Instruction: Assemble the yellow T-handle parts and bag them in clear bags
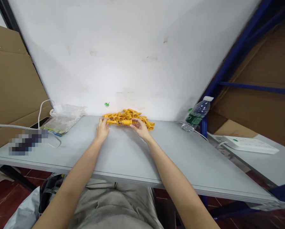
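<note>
A pile of several small yellow plastic cone-shaped parts (130, 115) lies at the far edge of the grey table (123, 159), against the white wall. In front of the pile a row of the yellow parts stacked end to end (120, 122) is held level between both hands. My left hand (102, 128) pinches the row's left end, fingers closed. My right hand (140, 127) grips its right end, fingers curled round it. Both forearms reach straight out over the table.
A clear plastic bag (61, 119) and a white cable (41, 111) lie at the table's left. A plastic water bottle (197, 115) leans at the right. A white power strip (248, 143) rests on a second table. Cardboard stands on both sides.
</note>
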A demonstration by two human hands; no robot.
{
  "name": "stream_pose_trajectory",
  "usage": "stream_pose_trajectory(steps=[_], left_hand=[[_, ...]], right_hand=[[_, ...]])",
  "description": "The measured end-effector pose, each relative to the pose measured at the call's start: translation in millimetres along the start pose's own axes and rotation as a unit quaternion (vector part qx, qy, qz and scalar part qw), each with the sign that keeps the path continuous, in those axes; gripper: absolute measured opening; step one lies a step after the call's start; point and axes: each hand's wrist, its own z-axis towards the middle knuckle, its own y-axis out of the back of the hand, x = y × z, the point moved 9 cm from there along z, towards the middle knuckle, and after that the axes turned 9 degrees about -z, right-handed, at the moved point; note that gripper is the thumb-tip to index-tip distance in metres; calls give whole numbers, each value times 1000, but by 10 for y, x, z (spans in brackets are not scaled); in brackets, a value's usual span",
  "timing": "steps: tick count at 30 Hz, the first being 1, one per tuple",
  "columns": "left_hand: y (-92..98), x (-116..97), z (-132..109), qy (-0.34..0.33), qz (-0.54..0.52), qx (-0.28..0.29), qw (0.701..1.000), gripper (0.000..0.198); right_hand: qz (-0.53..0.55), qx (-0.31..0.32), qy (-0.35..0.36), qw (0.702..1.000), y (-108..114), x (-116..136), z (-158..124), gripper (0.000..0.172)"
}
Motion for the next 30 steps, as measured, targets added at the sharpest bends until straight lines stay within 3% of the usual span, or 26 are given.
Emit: stream_pose_trajectory(steps=[7, 16, 30], left_hand=[[0, 64, 20, 13, 0, -3, 1000, 41], [-138, -105, 36, -138, -89, 18, 986, 34], [-248, -182, -23, -172, -60, 96, 978, 31]], right_hand=[[11, 7, 2, 1000, -1, -8, 9, 50], [35, 8, 6, 999, -31, 141, -20, 49], [10, 22, 41, 999, 85, 176, 5, 45]])
